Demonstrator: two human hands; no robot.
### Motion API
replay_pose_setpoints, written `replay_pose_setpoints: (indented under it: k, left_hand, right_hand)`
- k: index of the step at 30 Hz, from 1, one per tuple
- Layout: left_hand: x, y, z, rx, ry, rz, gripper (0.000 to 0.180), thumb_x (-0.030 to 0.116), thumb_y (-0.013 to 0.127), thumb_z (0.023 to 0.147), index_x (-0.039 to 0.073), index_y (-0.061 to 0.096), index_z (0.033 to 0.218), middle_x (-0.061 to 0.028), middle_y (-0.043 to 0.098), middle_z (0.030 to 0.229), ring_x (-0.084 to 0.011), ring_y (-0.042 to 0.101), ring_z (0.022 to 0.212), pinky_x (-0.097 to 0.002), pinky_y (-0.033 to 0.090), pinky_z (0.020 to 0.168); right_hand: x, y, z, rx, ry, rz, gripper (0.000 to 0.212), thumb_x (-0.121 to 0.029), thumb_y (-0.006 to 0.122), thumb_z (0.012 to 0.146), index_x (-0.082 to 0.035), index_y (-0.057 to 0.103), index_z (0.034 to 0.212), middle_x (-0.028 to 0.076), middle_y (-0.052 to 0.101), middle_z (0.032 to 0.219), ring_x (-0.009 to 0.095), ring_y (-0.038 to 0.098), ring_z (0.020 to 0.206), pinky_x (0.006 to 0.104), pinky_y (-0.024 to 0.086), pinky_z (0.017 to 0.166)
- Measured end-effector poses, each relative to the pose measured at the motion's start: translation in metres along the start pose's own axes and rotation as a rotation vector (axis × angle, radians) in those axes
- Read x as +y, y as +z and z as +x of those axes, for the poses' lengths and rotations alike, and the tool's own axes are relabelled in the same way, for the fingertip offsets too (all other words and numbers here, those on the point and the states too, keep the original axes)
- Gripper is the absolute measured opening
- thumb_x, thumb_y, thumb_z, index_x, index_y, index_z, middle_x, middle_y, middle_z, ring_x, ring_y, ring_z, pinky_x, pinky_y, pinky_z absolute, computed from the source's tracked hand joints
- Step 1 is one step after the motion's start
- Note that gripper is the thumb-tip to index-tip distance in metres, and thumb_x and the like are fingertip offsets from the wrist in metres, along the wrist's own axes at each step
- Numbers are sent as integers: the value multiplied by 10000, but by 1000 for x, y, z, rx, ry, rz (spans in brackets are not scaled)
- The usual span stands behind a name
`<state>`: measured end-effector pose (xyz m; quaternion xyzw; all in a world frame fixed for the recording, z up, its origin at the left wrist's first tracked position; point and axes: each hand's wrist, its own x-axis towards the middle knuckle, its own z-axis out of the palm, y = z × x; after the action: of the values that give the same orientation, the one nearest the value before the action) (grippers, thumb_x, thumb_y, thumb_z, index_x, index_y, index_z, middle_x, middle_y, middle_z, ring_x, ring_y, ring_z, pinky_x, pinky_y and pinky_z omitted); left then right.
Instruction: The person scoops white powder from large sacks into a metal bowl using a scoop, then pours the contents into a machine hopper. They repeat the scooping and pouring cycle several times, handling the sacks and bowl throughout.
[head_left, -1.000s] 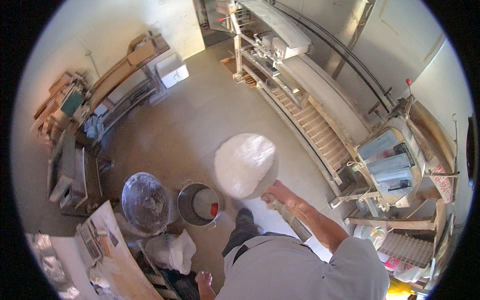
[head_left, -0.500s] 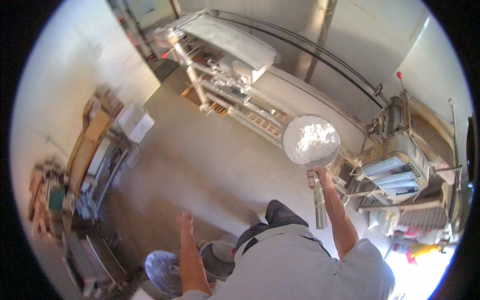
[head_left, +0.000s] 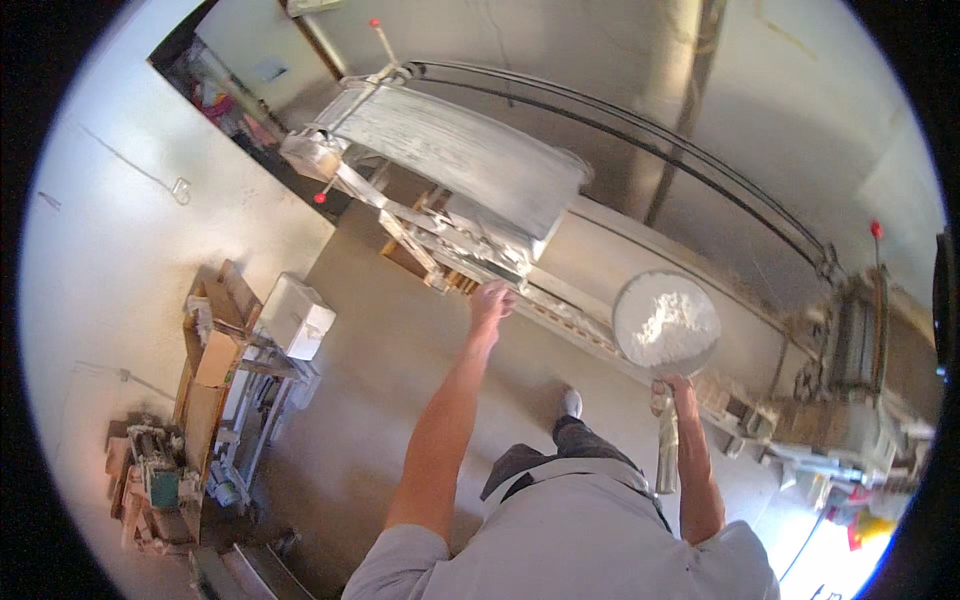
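My right hand is closed round the thick, pale handle of a large round scoop. A heap of white powder, like flour, lies in the scoop's bowl, and the handle's end sticks out below my fist toward me. My left hand is reached forward, loosely curled with nothing visible in it. In this view it overlaps the near edge of a long belt machine; whether it touches the machine cannot be made out.
Along the far wall runs the machine, with red-knobbed levers and a pale bed. Its roller end stands at the right. On the left, a cardboard box and a white box sit on a stand, near a wall. My shoe is ahead on the floor.
My left hand has swung forward and up from low on the left to near the machine. The scoop remains in my right hand. The machine appears closer; the bucket and plastic-wrapped bundle have left view.
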<state>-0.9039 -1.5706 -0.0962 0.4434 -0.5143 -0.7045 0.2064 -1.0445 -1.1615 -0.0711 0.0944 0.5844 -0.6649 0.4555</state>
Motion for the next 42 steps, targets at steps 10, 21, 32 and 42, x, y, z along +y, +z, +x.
replay_pose_setpoints:
  k: [10, 21, 32, 42]
  left_hand:
    - [47, 41, 187, 236, -86, 283, 437, 387, 671, 874, -41, 595, 921, -104, 613, 704, -217, 614, 533, -345, 441, 400]
    - [106, -19, 194, -34, -36, 30, 305, 137, 528, 876, -46, 533, 632, -84, 535, 518, -214, 545, 385, -330, 454, 350]
    - [177, -142, 327, 234, 221, 11, 257, 209, 475, 958, -35, 442, 1034, -178, 612, 772, -244, 620, 493, -344, 549, 425]
    - [164, -156, 282, 27, -88, 794, 391, 359, 599, 944, 26, 607, 738, -84, 568, 603, -200, 570, 469, -348, 511, 471]
  right_hand:
    - [-35, 66, 71, 116, -31, 39, 182, -225, 498, 852, -79, 550, 757, 26, 537, 623, 153, 481, 396, 300, 381, 346]
    - [-41, 185, 116, 362, -109, 129, 207, -228, 531, 848, -60, 600, 748, 49, 549, 626, 174, 505, 444, 322, 415, 391]
    - [-63, 236, 92, 402, -210, 247, 252, -196, 513, 864, -29, 569, 684, 47, 510, 557, 151, 469, 389, 301, 366, 339]
    - [-90, 281, 103, 457, -238, 211, 180, -156, 539, 851, -56, 552, 702, 25, 523, 592, 127, 451, 413, 290, 368, 355]
